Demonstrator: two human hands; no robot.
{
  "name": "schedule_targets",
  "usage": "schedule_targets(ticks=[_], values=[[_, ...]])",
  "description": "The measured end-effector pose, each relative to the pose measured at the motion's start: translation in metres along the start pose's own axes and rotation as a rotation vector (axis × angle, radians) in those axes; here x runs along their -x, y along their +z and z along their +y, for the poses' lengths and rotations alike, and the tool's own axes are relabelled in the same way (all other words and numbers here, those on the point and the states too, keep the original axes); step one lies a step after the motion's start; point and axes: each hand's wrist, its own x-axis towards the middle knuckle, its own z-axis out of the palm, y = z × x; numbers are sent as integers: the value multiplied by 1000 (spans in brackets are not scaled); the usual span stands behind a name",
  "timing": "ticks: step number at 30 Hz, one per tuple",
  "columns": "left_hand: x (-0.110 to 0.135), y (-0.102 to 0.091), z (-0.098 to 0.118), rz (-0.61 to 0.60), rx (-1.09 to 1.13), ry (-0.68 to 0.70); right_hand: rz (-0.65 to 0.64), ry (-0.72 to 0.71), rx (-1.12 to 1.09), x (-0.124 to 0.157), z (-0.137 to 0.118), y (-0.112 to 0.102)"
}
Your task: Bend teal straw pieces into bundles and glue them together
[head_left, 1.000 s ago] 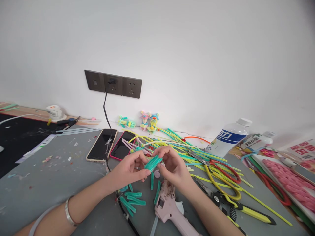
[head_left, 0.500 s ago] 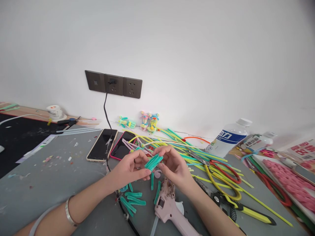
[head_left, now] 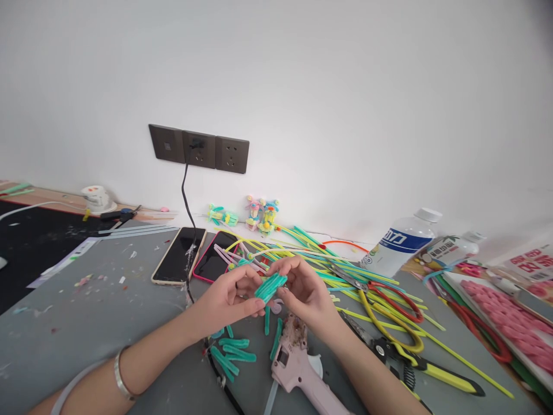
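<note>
My left hand (head_left: 224,300) and my right hand (head_left: 305,294) meet over the grey table (head_left: 86,311), both pinching a small bundle of teal pipe-cleaner pieces (head_left: 270,286). The bundle sits tilted between the fingertips of both hands, a little above the table. Several loose teal pieces (head_left: 235,349) lie on the table below the hands. A pink glue gun (head_left: 298,369) rests just under my right wrist. A silver bracelet is on my left wrist.
Two phones (head_left: 179,255) lie behind my left hand, with a black cable running to the wall sockets (head_left: 199,148). Yellow and red-handled scissors (head_left: 384,300) lie on a heap of coloured pipe cleaners (head_left: 328,265). At the right stand a water bottle (head_left: 400,242) and a tray of pink pieces (head_left: 510,317).
Almost nothing has moved; the hands and the teal bundle have only shifted very slightly while the fingers work on it.
</note>
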Motion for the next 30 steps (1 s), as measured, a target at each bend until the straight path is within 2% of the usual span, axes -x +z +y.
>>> schedule_targets(ticks=[5,9,19,30], values=[[2,0,-4,6,-126,68,11,31,-72,0,-1,1],[4,2,-5,66,-281,126,23,42,-107,-1,-1,1],[4,1,-6,162,-517,466,6,44,-114,-1,-2,3],[4,0,-4,155,-583,513,0,76,-139,0,-2,6]])
